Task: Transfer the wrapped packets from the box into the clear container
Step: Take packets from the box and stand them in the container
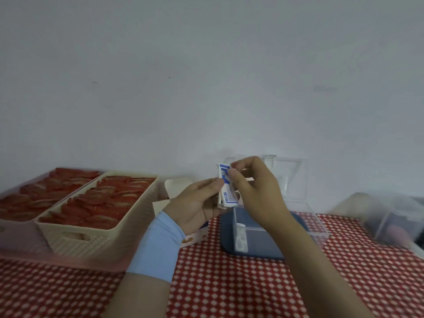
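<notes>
- Fingers [232,174] of the right hand [254,193] are drawn narrow, thumb and forefinger pinching the upper end of the front packet [223,171], which is white with blue print.
- The left hand [197,203] grips the stack of packets [226,199] from the side, with the thumb laid across the front and the other fingers curled behind. A light blue wristband [158,246] sits on that wrist.
- The stack stands roughly upright in the air between the two hands, above the near-left part of the clear container [307,223] and apart from it.
- The clear container rests on a red checked tablecloth [229,283], over a dark blue base [257,249]. Whether that base is a mat or part of the container cannot be told.
- Its lid [286,171] stands open at the back, near the wall.
- One lone packet [241,237] lies inside the container, leaning at a clear divider near the front left.
- The box [195,237], white with orange print, sits just left of the container and is mostly hidden behind the left hand. Its white flap [176,185] is raised.
- Left of the box, a cream basket [96,237] holds rows of red sachets [103,203], and a pink basket [23,239] beside it holds more.
- At far right stands another clear bin [390,216], blurred.
</notes>
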`<control>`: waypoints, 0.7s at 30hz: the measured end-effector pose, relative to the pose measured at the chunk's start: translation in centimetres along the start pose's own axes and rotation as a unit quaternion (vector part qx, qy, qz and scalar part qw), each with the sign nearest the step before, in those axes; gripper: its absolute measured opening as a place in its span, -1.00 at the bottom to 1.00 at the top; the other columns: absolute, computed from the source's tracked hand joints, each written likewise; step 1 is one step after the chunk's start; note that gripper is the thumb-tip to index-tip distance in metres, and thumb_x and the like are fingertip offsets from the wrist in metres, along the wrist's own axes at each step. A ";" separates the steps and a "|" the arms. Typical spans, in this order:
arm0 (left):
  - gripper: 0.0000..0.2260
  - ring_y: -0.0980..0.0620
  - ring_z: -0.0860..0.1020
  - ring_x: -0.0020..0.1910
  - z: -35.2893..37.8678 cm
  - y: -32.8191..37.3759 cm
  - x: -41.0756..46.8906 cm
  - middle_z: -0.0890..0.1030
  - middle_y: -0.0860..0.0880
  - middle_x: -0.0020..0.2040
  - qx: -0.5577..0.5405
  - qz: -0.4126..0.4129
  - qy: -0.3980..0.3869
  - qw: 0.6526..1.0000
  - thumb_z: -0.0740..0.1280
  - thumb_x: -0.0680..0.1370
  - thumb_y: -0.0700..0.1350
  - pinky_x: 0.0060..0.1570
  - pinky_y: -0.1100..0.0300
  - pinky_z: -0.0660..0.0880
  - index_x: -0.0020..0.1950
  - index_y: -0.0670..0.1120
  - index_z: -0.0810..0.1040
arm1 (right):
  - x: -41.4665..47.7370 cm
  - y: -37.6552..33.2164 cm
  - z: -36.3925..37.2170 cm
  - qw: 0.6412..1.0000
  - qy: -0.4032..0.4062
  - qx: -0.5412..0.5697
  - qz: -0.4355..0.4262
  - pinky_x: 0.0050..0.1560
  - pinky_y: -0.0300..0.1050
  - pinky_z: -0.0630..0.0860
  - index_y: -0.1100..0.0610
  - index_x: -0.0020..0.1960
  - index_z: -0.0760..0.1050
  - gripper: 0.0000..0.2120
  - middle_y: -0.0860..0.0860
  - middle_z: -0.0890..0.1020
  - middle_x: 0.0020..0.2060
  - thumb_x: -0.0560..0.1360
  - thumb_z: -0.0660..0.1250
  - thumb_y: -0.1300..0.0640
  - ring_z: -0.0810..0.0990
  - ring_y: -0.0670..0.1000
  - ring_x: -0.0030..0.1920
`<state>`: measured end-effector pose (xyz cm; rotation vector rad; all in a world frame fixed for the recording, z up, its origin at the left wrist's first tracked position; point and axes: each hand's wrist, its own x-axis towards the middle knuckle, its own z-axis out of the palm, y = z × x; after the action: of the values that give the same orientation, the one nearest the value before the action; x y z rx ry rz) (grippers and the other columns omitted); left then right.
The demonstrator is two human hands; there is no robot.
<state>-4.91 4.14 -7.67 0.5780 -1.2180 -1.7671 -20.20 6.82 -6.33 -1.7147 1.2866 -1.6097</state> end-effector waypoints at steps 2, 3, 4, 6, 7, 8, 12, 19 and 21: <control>-0.64 -0.08 0.66 0.00 0.1 -0.1 0.1 0.65 -0.22 0.08 -0.008 0.005 -0.005 1.000 0.30 0.57 -0.08 -0.03 0.07 0.63 0.28 -0.29 0.54 | -0.5 0.1 -0.8 0.996 -0.036 -0.048 -0.060 0.00 -0.16 0.60 0.02 -0.16 0.45 -0.76 -0.17 0.57 0.18 0.43 0.50 -0.01 0.62 -0.11 0.12; -0.64 -0.10 0.65 0.04 -0.1 -0.3 0.2 0.65 -0.22 0.10 -0.012 0.002 -0.011 1.000 0.29 0.58 -0.09 -0.02 0.05 0.62 0.28 -0.29 0.54 | -0.7 -0.1 -1.1 0.991 -0.072 -0.076 -0.088 0.11 -0.22 0.54 0.03 -0.19 0.46 -0.70 -0.20 0.51 0.27 0.33 0.57 -0.03 0.54 -0.17 0.25; -0.66 -0.12 0.65 0.07 -0.1 -0.4 0.2 0.65 -0.21 0.10 -0.019 -0.007 -0.014 1.000 0.30 0.57 -0.08 -0.03 0.04 0.63 0.25 -0.27 0.55 | -0.9 -0.3 -1.3 0.983 -0.112 -0.102 -0.104 0.15 -0.32 0.48 0.04 -0.20 0.47 -0.64 -0.22 0.44 0.35 0.24 0.62 -0.03 0.46 -0.23 0.34; -0.71 -0.12 0.67 0.06 -0.1 -0.6 0.2 0.67 -0.17 0.07 -0.015 -0.019 -0.013 1.000 0.32 0.53 -0.06 -0.10 0.06 0.63 0.13 -0.22 0.61 | -0.9 -0.5 -1.6 0.969 -0.158 -0.153 -0.111 0.10 -0.42 0.47 0.03 -0.21 0.48 -0.59 -0.28 0.33 0.45 0.17 0.69 0.01 0.37 -0.33 0.37; -0.74 -0.11 0.67 0.03 -0.1 -0.8 0.3 0.68 -0.16 0.06 -0.006 -0.018 -0.013 1.000 0.33 0.52 -0.05 -0.11 0.07 0.64 0.06 -0.20 0.63 | -0.8 -0.5 -1.5 0.965 -0.162 -0.172 -0.115 0.06 -0.39 0.51 0.02 -0.21 0.48 -0.59 -0.29 0.32 0.45 0.17 0.69 0.03 0.39 -0.35 0.35; -0.76 -0.09 0.67 0.01 -0.1 -0.9 0.4 0.68 -0.17 0.05 -0.001 -0.016 -0.014 1.000 0.33 0.51 -0.04 -0.11 0.08 0.64 0.02 -0.19 0.64 | -0.7 -0.4 -1.5 0.962 -0.159 -0.185 -0.121 0.05 -0.33 0.56 0.02 -0.23 0.47 -0.61 -0.27 0.35 0.44 0.19 0.68 0.04 0.42 -0.34 0.31; -0.78 -0.03 0.68 -0.13 0.3 -1.4 0.6 0.69 -0.14 -0.05 -0.025 -0.017 -0.020 0.999 0.32 0.51 -0.08 -0.24 0.17 0.61 0.02 -0.21 0.61 | -0.4 0.4 -1.3 0.959 -0.143 -0.198 -0.140 0.00 -0.14 0.64 0.03 -0.31 0.44 -0.61 -0.18 0.50 0.27 0.20 0.68 0.05 0.55 -0.23 0.16; -0.78 0.01 0.64 -0.18 0.4 -1.8 0.5 0.67 -0.11 -0.06 -0.036 -0.014 -0.024 0.999 0.34 0.51 -0.08 -0.25 0.19 0.59 0.08 -0.18 0.54 | -0.3 0.3 -1.7 0.964 -0.151 -0.191 -0.110 -0.05 -0.27 0.59 0.04 -0.31 0.42 -0.56 -0.22 0.53 0.19 0.16 0.70 0.02 0.57 -0.21 0.08; -0.72 0.00 0.62 -0.16 0.3 -1.9 0.6 0.62 -0.16 -0.03 -0.031 -0.009 -0.031 0.999 0.41 0.48 -0.05 -0.19 0.18 0.58 0.09 -0.18 0.52 | -0.5 0.1 -1.7 0.964 -0.158 -0.184 -0.108 -0.12 -0.18 0.60 0.05 -0.32 0.40 -0.54 -0.14 0.55 0.05 0.14 0.70 0.03 0.58 -0.11 -0.07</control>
<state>-6.24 4.05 -9.22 0.5036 -1.1987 -1.8438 -21.78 7.63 -6.33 -2.3009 1.3314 -1.1823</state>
